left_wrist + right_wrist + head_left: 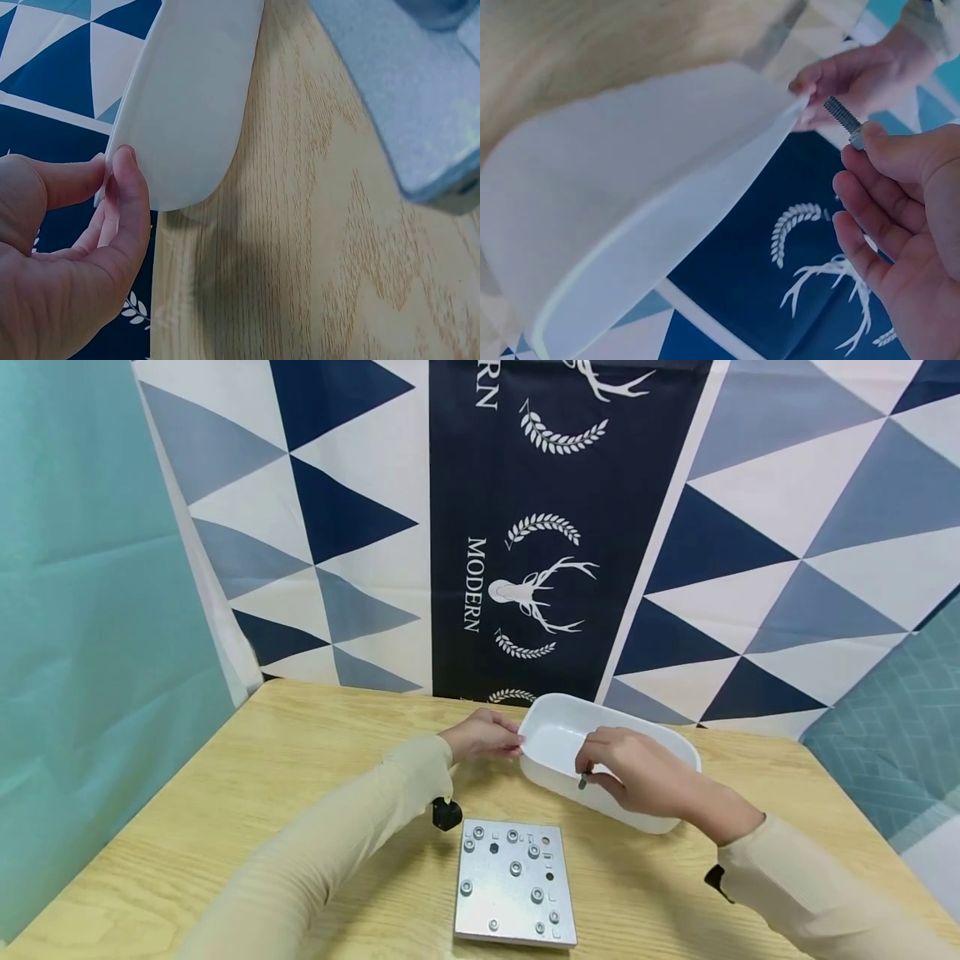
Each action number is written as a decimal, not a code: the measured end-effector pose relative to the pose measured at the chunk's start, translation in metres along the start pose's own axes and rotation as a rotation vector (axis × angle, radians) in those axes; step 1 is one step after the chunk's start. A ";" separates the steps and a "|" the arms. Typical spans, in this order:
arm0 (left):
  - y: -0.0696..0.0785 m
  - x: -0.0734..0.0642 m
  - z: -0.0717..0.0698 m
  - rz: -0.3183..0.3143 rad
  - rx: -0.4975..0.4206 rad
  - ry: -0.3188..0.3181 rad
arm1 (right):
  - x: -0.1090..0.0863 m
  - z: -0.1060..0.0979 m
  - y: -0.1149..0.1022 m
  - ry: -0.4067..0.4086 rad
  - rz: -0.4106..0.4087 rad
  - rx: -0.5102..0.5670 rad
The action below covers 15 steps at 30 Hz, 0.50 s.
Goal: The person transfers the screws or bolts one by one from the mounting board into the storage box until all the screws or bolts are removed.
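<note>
A white plastic bin point(600, 797) stands at the back of the wooden table. My left hand point(486, 735) pinches its left rim between thumb and fingers, as the left wrist view also shows. Over the bin's near side, my right hand point(633, 768) holds a bolt point(843, 114) by its head between thumb and forefinger, the threaded end sticking out. Closer to me lies a square metal plate point(498, 906) with several socket-head bolts point(516, 867) set in it and a few holes, some of them bare.
The wooden table point(360, 727) meets a patterned cloth backdrop point(360, 527) right behind the bin. A teal cloth point(90, 652) hangs along the left side. A black wrist device point(447, 814) sits under the left sleeve, close to the plate's far edge.
</note>
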<state>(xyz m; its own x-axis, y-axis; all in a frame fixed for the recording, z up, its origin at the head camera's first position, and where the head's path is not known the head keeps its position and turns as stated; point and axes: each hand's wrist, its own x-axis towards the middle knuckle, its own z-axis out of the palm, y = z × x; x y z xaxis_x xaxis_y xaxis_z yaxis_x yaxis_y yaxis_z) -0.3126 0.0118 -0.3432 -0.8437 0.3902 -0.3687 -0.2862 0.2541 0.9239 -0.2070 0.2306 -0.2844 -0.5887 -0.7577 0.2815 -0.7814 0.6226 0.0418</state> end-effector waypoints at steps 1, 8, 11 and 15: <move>0.001 0.000 0.000 0.003 0.003 0.003 | 0.001 -0.001 0.003 -0.004 0.003 -0.002; -0.007 -0.001 -0.001 -0.014 0.025 0.010 | 0.011 0.000 0.020 -0.058 0.051 0.005; -0.008 -0.001 0.001 0.002 0.016 0.010 | 0.015 0.000 0.028 -0.067 0.078 -0.004; -0.004 0.000 0.004 0.024 0.002 0.010 | 0.021 -0.004 0.037 -0.084 0.125 -0.017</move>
<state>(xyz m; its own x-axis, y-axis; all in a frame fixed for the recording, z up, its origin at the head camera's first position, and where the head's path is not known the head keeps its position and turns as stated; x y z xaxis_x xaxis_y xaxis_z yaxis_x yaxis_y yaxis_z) -0.3094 0.0139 -0.3469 -0.8545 0.3876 -0.3457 -0.2651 0.2470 0.9321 -0.2477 0.2390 -0.2732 -0.6968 -0.6875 0.2047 -0.6979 0.7156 0.0277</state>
